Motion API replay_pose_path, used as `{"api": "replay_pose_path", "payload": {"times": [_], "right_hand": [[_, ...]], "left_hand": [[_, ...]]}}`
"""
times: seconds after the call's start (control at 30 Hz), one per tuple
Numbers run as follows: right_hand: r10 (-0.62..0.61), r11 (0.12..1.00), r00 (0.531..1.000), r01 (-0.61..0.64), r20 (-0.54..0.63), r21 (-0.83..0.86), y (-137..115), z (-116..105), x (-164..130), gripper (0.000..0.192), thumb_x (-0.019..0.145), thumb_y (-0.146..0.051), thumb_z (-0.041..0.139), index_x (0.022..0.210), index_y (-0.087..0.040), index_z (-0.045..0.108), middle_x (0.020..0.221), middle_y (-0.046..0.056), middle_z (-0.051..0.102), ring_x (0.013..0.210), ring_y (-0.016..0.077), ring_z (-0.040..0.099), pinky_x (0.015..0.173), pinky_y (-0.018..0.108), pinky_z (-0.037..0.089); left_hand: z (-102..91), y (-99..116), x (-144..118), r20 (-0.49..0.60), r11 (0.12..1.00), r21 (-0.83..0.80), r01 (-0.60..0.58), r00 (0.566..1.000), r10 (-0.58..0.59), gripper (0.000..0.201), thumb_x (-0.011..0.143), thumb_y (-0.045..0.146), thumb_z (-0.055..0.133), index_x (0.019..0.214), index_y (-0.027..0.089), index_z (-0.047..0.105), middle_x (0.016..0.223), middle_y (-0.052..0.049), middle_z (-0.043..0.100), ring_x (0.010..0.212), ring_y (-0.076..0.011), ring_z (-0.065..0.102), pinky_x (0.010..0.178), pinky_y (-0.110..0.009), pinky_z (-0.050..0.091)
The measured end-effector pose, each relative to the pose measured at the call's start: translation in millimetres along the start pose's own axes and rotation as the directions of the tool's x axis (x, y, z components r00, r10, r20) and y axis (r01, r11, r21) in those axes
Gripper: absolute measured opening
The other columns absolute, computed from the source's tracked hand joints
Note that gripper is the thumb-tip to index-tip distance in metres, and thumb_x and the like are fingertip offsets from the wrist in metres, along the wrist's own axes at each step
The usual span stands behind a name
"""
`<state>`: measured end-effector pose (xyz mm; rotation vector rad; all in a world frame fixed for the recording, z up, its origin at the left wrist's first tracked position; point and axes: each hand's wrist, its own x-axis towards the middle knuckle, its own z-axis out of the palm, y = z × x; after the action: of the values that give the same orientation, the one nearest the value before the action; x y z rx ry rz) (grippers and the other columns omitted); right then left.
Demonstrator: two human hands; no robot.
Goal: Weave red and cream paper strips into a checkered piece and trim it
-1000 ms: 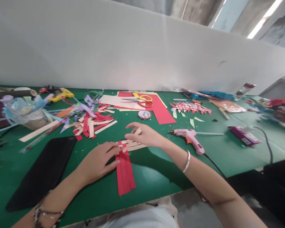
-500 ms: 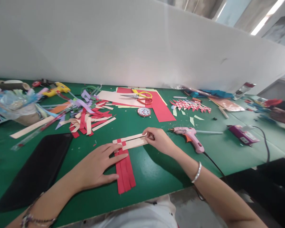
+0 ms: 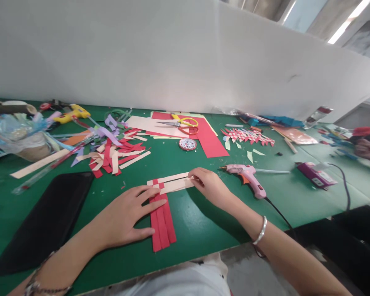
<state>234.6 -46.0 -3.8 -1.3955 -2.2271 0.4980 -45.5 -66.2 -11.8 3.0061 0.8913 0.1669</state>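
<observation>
Three red paper strips (image 3: 163, 224) lie side by side on the green table (image 3: 203, 230), running toward me. Cream paper strips (image 3: 172, 183) cross their far ends, woven over and under. My left hand (image 3: 128, 216) lies flat with fingers spread on the red strips, pressing them down near the crossing. My right hand (image 3: 208, 185) pinches the right ends of the cream strips between thumb and fingers.
A pink glue gun (image 3: 248, 177) with a black cord lies right of my right hand. A black pad (image 3: 46, 222) sits at the left. Loose red and cream strips (image 3: 117, 154), scissors (image 3: 180, 123) on red paper, a round tin (image 3: 187, 144) and a woven piece (image 3: 249, 137) lie farther back.
My right hand moved from over the crossing to the right ends of the cream strips and pinched them. The cream strips now lie straighter. My left hand stayed on the red strips.
</observation>
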Motion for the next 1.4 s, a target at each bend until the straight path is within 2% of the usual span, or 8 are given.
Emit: {"api": "replay_pose_path", "payload": {"times": [0.23,0.4,0.8,1.4], "right_hand": [[0.111,0.993,0.994,-0.11,0.02,-0.048,1.9,1.8,0.7,0.011,0.082,-0.011,0.051,0.088,-0.018,0.057,0.072,0.0,0.056,0.058,0.0105,0.046,0.056,0.02,0.032],[0.089,0.993,0.995,-0.085,0.037,-0.079,1.5,2.3,0.4,0.009,0.084,-0.012,0.05,0.088,-0.018,0.056,0.077,0.001,0.059,0.062,0.0108,0.049,0.058,0.02,0.034],[0.101,0.971,0.99,-0.078,0.093,-0.228,-0.9,3.5,-0.1,0.013,0.09,-0.017,0.043,0.091,-0.018,0.056,0.087,0.005,0.062,0.073,0.0144,0.056,0.06,0.021,0.034],[0.085,0.978,0.992,-0.065,0.09,-0.199,0.3,4.4,-0.6,0.012,0.09,-0.014,0.042,0.087,-0.019,0.053,0.089,0.004,0.062,0.074,0.0133,0.056,0.063,0.021,0.035]], "left_hand": [[-2.8,1.4,1.5,0.007,1.0,0.021,-0.006,1.0,0.006,0.054,0.084,0.056,0.048,0.133,0.031,0.046,0.134,-0.006,0.051,0.116,-0.03,0.046,0.096,-0.045,0.04],[-3.6,2.9,0.8,0.027,1.0,0.03,0.007,1.0,-0.007,0.055,0.084,0.056,0.047,0.134,0.032,0.045,0.135,-0.006,0.049,0.118,-0.03,0.044,0.099,-0.045,0.037],[-0.5,1.2,0.9,-0.077,0.995,0.083,-0.051,0.995,0.057,0.051,0.084,0.053,0.049,0.13,0.03,0.049,0.13,-0.009,0.053,0.113,-0.0296,0.049,0.094,-0.047,0.041],[-1.2,1.3,1.6,-0.032,0.998,0.052,-0.035,0.999,0.037,0.051,0.084,0.051,0.05,0.132,0.035,0.046,0.134,-0.008,0.051,0.116,-0.0311,0.049,0.096,-0.052,0.037]]}}
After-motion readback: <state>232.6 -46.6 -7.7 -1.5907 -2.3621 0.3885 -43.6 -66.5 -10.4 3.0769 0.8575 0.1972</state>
